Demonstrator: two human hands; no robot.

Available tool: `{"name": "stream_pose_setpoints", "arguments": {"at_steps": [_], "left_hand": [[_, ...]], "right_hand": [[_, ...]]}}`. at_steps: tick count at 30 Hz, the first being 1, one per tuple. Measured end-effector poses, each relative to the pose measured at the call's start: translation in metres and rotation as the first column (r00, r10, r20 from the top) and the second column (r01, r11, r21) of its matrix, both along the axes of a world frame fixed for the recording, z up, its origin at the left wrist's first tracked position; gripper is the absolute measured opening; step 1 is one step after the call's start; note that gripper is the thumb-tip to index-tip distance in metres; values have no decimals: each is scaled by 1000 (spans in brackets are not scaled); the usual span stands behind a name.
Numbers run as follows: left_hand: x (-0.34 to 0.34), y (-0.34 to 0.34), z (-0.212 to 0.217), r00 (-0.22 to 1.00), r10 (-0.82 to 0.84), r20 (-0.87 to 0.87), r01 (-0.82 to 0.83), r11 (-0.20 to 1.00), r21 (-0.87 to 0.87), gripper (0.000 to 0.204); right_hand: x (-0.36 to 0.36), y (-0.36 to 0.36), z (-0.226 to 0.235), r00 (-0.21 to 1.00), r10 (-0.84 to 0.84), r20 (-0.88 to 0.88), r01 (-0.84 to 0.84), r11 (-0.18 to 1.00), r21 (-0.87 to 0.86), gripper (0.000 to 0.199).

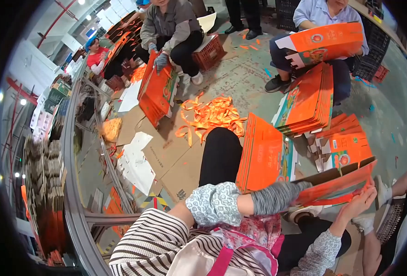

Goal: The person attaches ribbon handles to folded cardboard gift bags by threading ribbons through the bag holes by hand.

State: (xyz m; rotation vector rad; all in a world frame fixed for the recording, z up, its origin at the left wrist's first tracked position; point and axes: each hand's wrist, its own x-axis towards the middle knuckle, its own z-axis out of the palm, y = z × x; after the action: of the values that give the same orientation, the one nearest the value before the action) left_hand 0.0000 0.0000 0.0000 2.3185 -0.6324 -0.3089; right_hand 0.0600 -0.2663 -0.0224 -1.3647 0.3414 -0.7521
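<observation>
A flattened orange carton (339,185), blurred by motion, is held in front of me on the right, its brown inner edge uppermost. My right hand (360,201) is bare and closed on the carton's right end, where a bit of orange ribbon seems to show at the fingers. My left hand (279,198), in a grey knit glove, reaches across to the carton's left end. Its fingers are smeared, so I cannot tell whether they grip. Just beyond it leans a stack of flat orange cartons (263,154). Other orange cartons (348,146) lie behind the held one.
A heap of orange ribbon (217,115) lies on floor cardboard (166,152). A person in grey (173,27) handles cartons ahead; another (330,23) holds a carton beside a stack (307,99). Metal framing (69,184) runs along my left. Someone's arm (372,250) is close at right.
</observation>
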Motion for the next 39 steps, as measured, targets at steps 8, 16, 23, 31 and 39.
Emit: {"name": "stream_pose_setpoints", "arguments": {"at_steps": [8,16,23,31,39], "left_hand": [[-46,-18,-60,998,-8,-59,-9,960,-280,52],[19,-9,-90,138,-681,-719,-622,505,-598,35],[34,-43,-139,550,-458,-699,-314,662,-681,39],[50,-45,-106,242,-519,-820,-658,533,-531,44],[47,-41,-97,249,-491,-835,-706,498,-504,43]], "right_hand": [[10,-37,-60,969,166,-184,-157,986,63,16],[18,2,-51,931,329,-155,-297,933,202,11],[9,25,-26,947,272,-169,-243,954,174,26],[-35,8,-45,820,324,-472,-456,868,-198,22],[-48,27,-66,763,224,-607,-581,651,-490,9]]}}
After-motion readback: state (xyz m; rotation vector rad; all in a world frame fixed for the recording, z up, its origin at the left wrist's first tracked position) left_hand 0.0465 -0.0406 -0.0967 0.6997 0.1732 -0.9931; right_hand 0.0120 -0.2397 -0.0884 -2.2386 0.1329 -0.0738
